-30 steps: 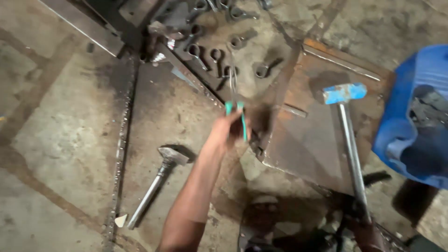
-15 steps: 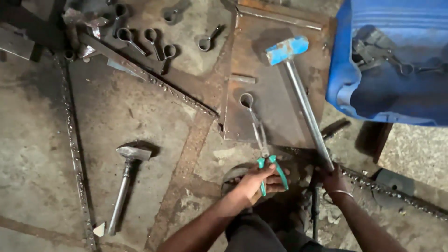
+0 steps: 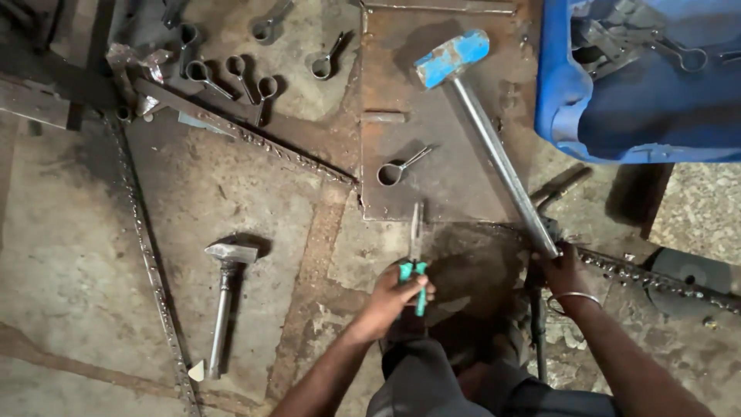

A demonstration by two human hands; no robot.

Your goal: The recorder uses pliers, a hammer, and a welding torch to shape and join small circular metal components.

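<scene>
My left hand [image 3: 395, 300] grips long-nose pliers with green handles [image 3: 415, 262], jaws pointing up toward the rusty steel plate [image 3: 448, 131]. A small metal ring piece with a stem [image 3: 397, 168] lies on that plate just above the jaws. My right hand [image 3: 566, 276], a bangle on its wrist, rests at the lower end of a sledgehammer's long metal handle [image 3: 502, 162]. The hammer's blue head [image 3: 452, 58] lies on the plate's far side.
A smaller steel hammer [image 3: 224, 297] lies on the concrete floor to the left. Several ring pieces [image 3: 231, 73] are scattered near welded steel bars [image 3: 231, 131] at top left. A blue plastic crate [image 3: 641, 85] with metal parts sits top right. A studded strip [image 3: 656, 274] runs right.
The pliers let go of the ring piece, which now lies on the plate. My left hand stays low, and my right hand has come onto the sledgehammer's handle end. The view shifted.
</scene>
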